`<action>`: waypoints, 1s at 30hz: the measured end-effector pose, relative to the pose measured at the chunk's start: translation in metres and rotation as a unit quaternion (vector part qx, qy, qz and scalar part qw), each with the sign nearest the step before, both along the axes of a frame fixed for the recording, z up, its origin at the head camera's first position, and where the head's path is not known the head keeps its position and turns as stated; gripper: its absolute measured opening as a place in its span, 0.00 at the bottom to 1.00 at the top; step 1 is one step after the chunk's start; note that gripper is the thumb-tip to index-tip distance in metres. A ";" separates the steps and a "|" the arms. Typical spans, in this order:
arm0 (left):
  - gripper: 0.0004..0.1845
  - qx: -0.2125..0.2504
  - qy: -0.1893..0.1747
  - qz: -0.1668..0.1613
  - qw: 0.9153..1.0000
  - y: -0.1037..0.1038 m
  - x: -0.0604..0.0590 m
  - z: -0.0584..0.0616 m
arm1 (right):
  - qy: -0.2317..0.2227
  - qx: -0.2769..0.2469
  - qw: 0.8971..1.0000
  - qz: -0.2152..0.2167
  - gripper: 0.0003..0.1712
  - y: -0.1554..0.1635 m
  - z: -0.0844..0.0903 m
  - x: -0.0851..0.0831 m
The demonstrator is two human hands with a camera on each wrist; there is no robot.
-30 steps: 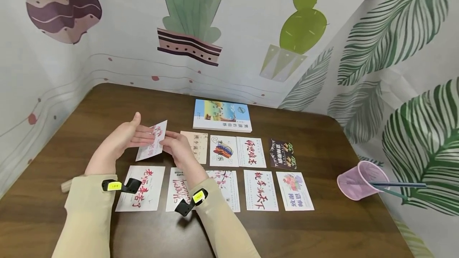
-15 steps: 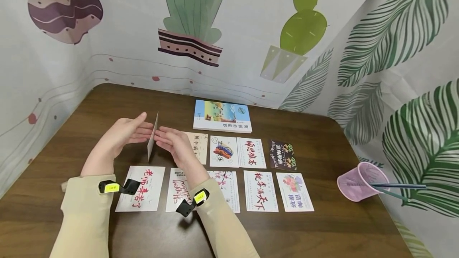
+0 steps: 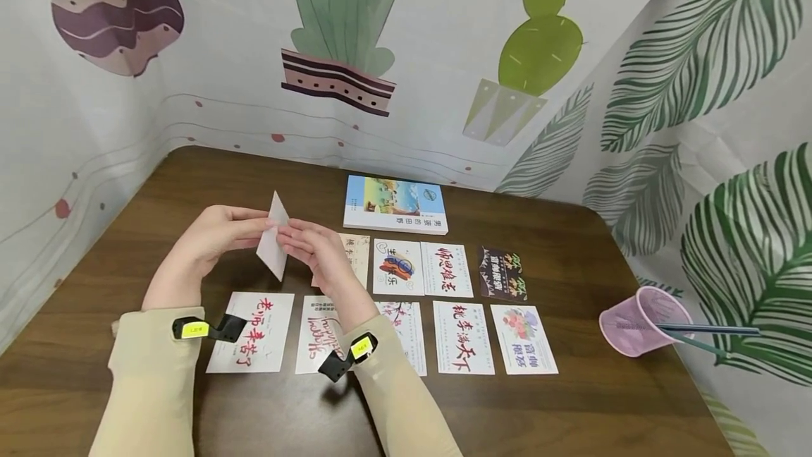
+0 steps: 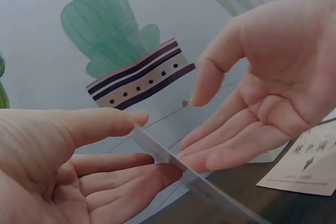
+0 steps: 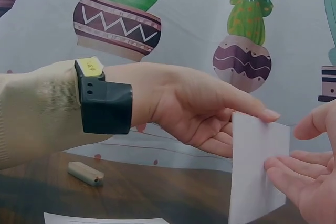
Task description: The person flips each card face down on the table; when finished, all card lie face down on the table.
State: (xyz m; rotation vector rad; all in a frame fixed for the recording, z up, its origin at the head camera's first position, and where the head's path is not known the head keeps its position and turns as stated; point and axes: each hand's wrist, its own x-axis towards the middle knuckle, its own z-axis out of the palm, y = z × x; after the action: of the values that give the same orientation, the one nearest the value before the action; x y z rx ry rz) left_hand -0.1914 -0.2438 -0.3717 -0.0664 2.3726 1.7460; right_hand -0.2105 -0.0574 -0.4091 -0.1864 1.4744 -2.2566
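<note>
A white-backed card (image 3: 271, 254) stands on edge in the air between both hands, above the left part of the table. My left hand (image 3: 206, 238) holds it, with the thumb over its top edge and the fingers behind it in the right wrist view. The fingertips of my right hand (image 3: 326, 252) touch the card's plain side (image 5: 252, 174). In the left wrist view the right thumb is apart from the card (image 4: 157, 150). Below lies a card with red brush lettering (image 3: 250, 333). A beige card (image 3: 355, 256) is partly hidden behind the right hand.
Several printed cards lie in two rows, among them a dark card (image 3: 502, 273) and a flowered card (image 3: 523, 339). Behind them lies a blue book (image 3: 396, 203). A pink mesh cup (image 3: 624, 323) with pens stands at right. A small beige stick (image 5: 85, 173) lies at left.
The held card has turned from its printed face, through edge-on, to its plain back. The left thumb has come down from upright onto the card's edge.
</note>
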 end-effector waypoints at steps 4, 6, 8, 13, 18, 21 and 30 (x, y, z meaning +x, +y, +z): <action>0.33 0.042 -0.009 -0.011 0.999 -0.008 -0.001 -0.005 | -0.011 -0.001 1.000 -0.005 0.21 0.000 0.000 -0.001; 0.32 0.057 -0.013 -0.017 0.998 -0.011 -0.002 -0.008 | -0.018 0.004 1.000 -0.006 0.20 0.000 -0.001 -0.001; 0.31 0.063 -0.019 -0.022 0.998 -0.014 -0.003 -0.013 | -0.020 0.014 1.000 -0.002 0.20 -0.001 -0.002 -0.002; 0.31 0.045 -0.046 -0.019 0.998 -0.021 -0.006 -0.025 | -0.021 0.033 0.999 0.007 0.21 -0.003 -0.007 -0.001; 0.31 0.007 -0.075 -0.009 0.997 -0.026 -0.006 -0.035 | -0.030 0.050 0.998 0.015 0.21 -0.005 -0.013 -0.001; 0.31 -0.002 -0.081 -0.004 0.997 -0.028 -0.005 -0.039 | -0.034 0.055 0.998 0.020 0.21 -0.006 -0.016 -0.001; 0.31 -0.008 -0.098 0.000 0.995 -0.029 -0.006 -0.046 | -0.037 0.078 0.996 0.032 0.22 -0.008 -0.021 0.001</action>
State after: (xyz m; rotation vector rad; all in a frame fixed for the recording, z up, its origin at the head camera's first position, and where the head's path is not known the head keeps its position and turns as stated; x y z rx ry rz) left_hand -0.1974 -0.2726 -0.4180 -0.2300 2.2464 1.6372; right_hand -0.2099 -0.0651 -0.4306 -0.0998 1.5758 -2.0656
